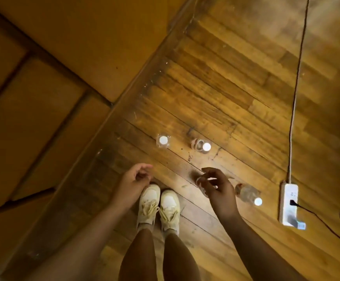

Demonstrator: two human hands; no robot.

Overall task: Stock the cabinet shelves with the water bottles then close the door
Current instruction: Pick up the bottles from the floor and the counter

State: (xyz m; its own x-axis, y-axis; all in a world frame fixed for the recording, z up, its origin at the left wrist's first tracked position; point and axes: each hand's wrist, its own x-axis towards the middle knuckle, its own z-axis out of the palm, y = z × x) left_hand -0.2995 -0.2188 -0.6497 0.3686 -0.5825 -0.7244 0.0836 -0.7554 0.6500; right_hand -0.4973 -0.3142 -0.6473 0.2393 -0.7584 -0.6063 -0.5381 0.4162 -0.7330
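Wooden floor (226, 88) carries three capped water bottles, standing where a stooping reach finds them. Taking the white shoes (158, 203) as landmark: two bottles (163, 140) (202, 146) stand ahead, one (250, 195) to the right. Right hand (217, 189) hangs beside it, grip apart; a bottle beneath looks likely but blurred. Left hand (134, 177) loosely curled, empty. Cabinet front (63, 57) lies left; floor ahead is open.
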